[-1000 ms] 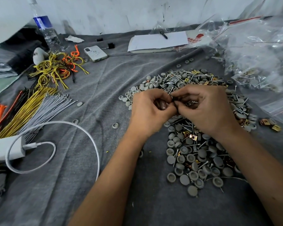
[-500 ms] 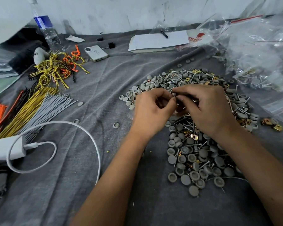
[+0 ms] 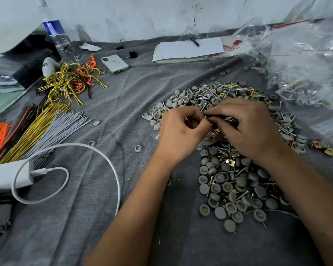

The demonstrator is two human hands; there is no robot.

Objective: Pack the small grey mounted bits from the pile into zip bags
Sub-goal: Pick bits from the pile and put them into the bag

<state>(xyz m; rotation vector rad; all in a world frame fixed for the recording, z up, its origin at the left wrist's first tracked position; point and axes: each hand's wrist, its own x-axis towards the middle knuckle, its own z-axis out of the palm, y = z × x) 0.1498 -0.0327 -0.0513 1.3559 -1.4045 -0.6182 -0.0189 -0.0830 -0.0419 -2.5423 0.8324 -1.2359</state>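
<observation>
While both hands (image 3: 210, 129) pinch, bit (image 3: 227, 118) lies crosswise.

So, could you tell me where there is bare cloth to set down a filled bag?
Bare cloth lies in front, between the charger cable and the pile, and between the phone and pile. Crowded: the wire bundles and zip bags.

A water bottle (image 3: 55, 35), phone (image 3: 114, 63) and white charger cable (image 3: 96, 150) lie left.
</observation>
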